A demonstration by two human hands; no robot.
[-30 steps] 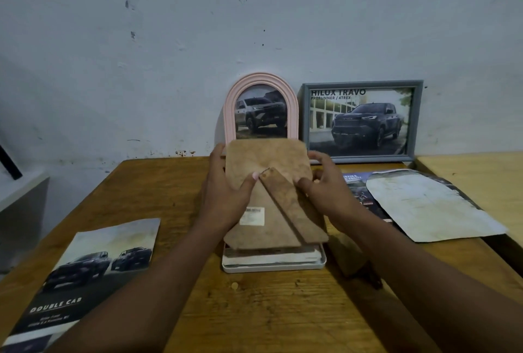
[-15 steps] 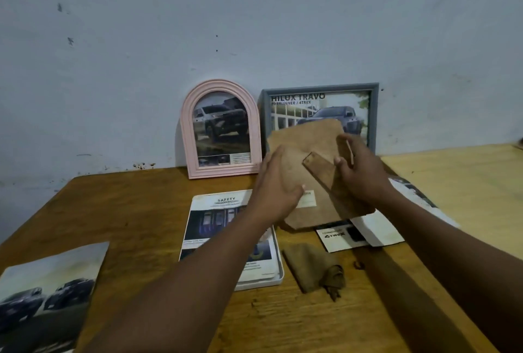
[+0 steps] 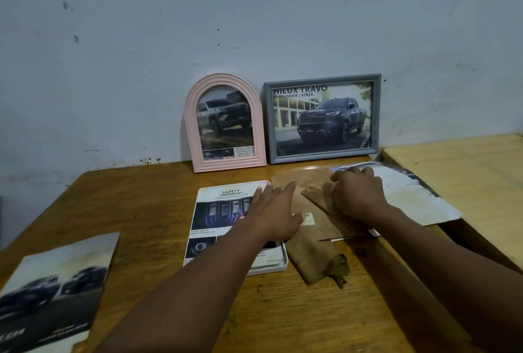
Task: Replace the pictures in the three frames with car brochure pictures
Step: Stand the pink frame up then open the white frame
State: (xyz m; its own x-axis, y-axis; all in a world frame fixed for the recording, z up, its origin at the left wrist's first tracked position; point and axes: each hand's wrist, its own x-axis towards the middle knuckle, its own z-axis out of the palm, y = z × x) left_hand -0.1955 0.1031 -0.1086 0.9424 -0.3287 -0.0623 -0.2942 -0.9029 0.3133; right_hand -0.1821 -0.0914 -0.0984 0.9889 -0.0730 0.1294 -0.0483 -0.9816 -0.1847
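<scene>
Wooden counter point(image 3: 158, 202): a brown plank top set against a pale wall, carrying everything below.
Car brochure, lower left point(image 3: 53, 293): a glossy sheet showing two dark pickups, lying flat at the near-left corner, well apart from both hands.
Grey rectangular frame point(image 3: 323, 119): upright against the wall, already showing a dark pickup picture.
Pink arched frame point(image 3: 225, 123): upright just beside the grey one, to its left, also showing a truck picture.
White rectangular frame point(image 3: 271, 267): lying flat in the middle of the counter, back open, a brochure page headed SAFETY point(image 3: 223, 216) resting in it; its long axis runs away from the person.
Brown fibreboard backing with easel leg point(image 3: 314, 205): lying flat just right of the white frame, over loose brochure pages point(image 3: 410, 197).
Brown folded cloth point(image 3: 319, 260): on the counter, touching the white frame's right edge.
Left hand point(image 3: 276, 211): palm down, fingers spread and open, gripping nothing, resting across the frame's right edge and the backing's left edge.
Right hand point(image 3: 355, 197): fingers curled down on the backing and its leg; whether it pinches or only presses cannot be told.
Relation for the coming move: the open frame lies left of the backing, and the left hand is nearer to it. Judged, two frames are done and the third needs its backing refitted.
</scene>
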